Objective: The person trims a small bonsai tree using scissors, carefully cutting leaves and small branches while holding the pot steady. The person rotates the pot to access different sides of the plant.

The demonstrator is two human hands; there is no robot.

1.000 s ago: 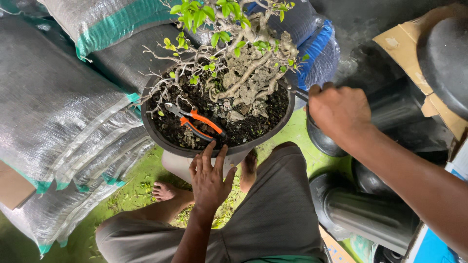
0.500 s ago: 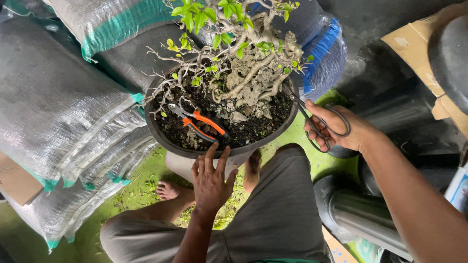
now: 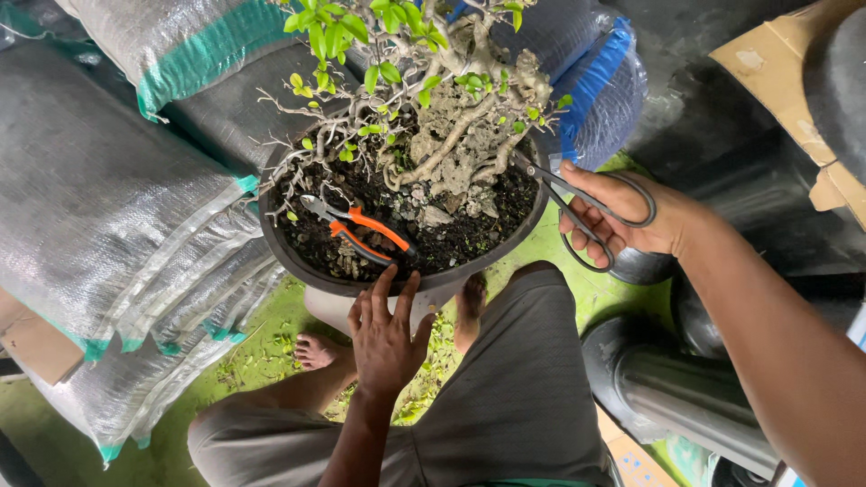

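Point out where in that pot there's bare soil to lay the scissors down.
Bare soil lies at the near right of the pot, between the orange pliers, the rocky roots and the rim. The far side is crowded with twigs. The left hand rests on the near rim; the right hand holds the scissors.

Woven sacks (image 3: 108,216) are stacked left of the stool (image 3: 433,302). Cardboard (image 3: 776,81) is seen far to its upper right, black pots (image 3: 677,397) to its lower right.

grey woven sacks (image 3: 117,207) left, cardboard box (image 3: 776,63) right
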